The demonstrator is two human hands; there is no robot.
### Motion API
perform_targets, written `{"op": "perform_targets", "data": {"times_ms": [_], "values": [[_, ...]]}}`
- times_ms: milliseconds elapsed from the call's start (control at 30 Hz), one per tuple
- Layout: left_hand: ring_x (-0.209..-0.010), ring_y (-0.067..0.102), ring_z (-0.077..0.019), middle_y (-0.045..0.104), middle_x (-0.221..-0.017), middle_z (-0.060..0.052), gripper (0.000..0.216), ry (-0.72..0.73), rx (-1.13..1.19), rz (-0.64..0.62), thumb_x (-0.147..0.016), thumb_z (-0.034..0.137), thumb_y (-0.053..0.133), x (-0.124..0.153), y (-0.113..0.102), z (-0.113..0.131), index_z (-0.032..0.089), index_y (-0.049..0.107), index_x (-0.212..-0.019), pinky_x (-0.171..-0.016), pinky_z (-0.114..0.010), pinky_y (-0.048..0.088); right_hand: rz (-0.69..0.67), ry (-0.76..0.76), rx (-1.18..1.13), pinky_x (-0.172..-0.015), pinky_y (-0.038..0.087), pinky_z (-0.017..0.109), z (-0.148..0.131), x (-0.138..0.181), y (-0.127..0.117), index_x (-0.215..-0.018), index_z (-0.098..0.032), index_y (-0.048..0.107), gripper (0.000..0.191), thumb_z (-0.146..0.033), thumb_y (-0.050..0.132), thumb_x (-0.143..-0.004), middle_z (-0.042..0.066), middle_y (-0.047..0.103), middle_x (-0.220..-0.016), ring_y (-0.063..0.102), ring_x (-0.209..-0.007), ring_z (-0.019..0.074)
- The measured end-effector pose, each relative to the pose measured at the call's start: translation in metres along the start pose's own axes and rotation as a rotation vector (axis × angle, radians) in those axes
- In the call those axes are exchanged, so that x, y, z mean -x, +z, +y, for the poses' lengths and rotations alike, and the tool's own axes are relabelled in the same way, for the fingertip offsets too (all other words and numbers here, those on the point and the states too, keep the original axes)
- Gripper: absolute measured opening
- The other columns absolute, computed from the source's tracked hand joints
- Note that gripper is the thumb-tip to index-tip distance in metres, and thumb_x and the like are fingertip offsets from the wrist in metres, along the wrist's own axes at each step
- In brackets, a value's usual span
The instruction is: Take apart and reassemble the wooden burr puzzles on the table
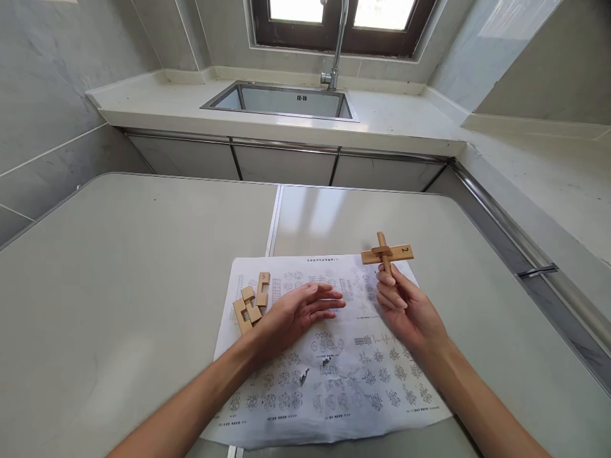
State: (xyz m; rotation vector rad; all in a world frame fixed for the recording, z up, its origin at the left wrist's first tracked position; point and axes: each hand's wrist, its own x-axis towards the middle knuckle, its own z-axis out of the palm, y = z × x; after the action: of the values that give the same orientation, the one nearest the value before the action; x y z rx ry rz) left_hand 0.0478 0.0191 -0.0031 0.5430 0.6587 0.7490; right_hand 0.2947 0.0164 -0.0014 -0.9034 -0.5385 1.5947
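Observation:
Between the thumb and fingers of my right hand [408, 308] is a wooden puzzle assembly [387, 253], raised over the sheet's right edge. It is made of crossed wooden pieces, and the flat one bears a "2". My left hand [305, 312] rests low over the middle of the sheet, fingers stretched out and holding nothing. Beside its wrist lie several loose notched wooden puzzle pieces [245, 306]; the upright one [263, 289] is marked "3". Under both hands spreads a creased, torn instruction sheet [344, 407] with printed diagrams, upside down to me.
The pale folding table [119, 286] has a seam down its middle. Beyond it stands a counter [391, 114] with a sink [286, 102] and a tall faucet [334, 57] beneath a window. A ledge with a metal rail [506, 216] runs along the right.

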Motion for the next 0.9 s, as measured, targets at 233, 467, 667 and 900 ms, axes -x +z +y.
{"op": "perform_targets", "data": {"times_ms": [233,467,667,900], "values": [[-0.116,0.071,-0.0288,0.075,-0.122,-0.017,0.026,-0.003,-0.029,0.019,-0.100,0.034,0.070,0.000,0.002,0.000,0.012,0.073,-0.113,-0.107,-0.043,0.050,0.046,-0.031,-0.149,-0.044,0.044,0.010,0.000,-0.009,-0.016,-0.088,-0.023,0.057,0.022,-0.023,0.077,-0.096,-0.006,0.053,-0.080,0.035,-0.049,0.0025],[-0.113,0.071,-0.0278,0.074,-0.118,-0.016,0.026,-0.001,-0.060,0.015,-0.099,0.035,0.071,0.001,0.002,-0.001,0.012,0.073,-0.110,-0.106,-0.042,0.050,0.069,-0.044,-0.213,-0.043,0.047,0.007,0.003,-0.015,-0.028,-0.103,-0.023,0.063,0.025,-0.019,0.084,-0.090,-0.005,0.063,-0.089,0.043,-0.052,0.0017],[-0.114,0.070,-0.0272,0.074,-0.117,-0.015,0.026,-0.009,-0.086,0.008,-0.099,0.037,0.072,0.001,0.003,0.003,0.012,0.074,-0.108,-0.104,-0.039,0.052,0.196,-0.047,-0.262,-0.039,0.048,0.009,0.002,-0.015,-0.022,-0.106,-0.022,0.070,0.019,-0.016,0.080,-0.092,0.000,0.071,-0.095,0.051,-0.052,0.0027],[-0.113,0.071,-0.0266,0.075,-0.115,-0.014,0.026,-0.003,-0.097,0.001,-0.098,0.038,0.072,0.001,0.002,0.000,0.013,0.075,-0.106,-0.104,-0.039,0.052,0.216,-0.024,-0.262,-0.037,0.048,0.008,0.001,-0.015,-0.019,-0.101,-0.023,0.070,0.018,-0.016,0.082,-0.090,-0.001,0.074,-0.091,0.053,-0.053,0.0032]]}}
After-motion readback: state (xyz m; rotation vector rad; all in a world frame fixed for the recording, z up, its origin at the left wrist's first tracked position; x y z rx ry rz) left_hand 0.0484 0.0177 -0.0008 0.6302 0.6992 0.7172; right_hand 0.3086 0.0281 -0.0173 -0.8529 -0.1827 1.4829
